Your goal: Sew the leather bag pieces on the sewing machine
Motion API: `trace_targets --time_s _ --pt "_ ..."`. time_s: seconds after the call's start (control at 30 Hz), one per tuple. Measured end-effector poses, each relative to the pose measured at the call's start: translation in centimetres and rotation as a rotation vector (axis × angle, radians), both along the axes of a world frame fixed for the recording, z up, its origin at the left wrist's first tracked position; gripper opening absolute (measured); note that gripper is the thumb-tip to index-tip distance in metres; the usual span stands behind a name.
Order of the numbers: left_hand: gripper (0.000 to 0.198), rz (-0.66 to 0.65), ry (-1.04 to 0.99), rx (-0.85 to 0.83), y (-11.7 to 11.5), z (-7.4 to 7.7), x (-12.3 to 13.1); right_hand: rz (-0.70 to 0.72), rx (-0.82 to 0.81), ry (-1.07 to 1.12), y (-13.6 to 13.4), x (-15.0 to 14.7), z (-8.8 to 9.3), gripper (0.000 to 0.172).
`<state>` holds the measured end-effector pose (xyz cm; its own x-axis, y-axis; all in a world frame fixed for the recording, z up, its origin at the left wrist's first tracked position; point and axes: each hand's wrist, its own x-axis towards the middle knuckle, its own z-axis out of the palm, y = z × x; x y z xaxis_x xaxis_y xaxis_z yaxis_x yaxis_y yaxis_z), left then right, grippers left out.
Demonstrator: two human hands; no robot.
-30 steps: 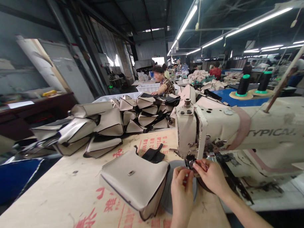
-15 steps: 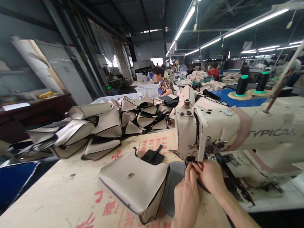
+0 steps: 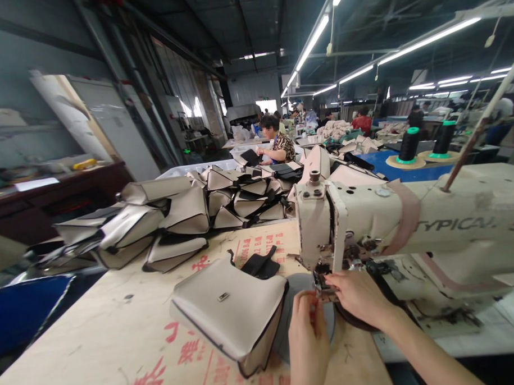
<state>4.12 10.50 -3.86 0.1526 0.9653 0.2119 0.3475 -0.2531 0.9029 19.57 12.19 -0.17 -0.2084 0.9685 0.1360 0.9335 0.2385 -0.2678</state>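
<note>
Not much headroom for the right hand: the sewing machine sits right above its fingertips, so straight up is a no-go. Metal presser parts crowd in by those fingers too, and it's kinda too dark and small to tell what gap is left there. Left of the left hand's fingers, the pale bag blocks any low sideways slide, but over its top looks open. Past that, tons of bare board. Well beyond the fingers, the bag pile walls things off.
</note>
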Motion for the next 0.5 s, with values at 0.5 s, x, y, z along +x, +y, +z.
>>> trace_targets --time_s 0.5 --pt "0.022 -0.234 -0.731 -0.403 -1.3 0.5 -1.3 0.111 0.087 0.368 -6.4 2.0 -3.1 0.038"
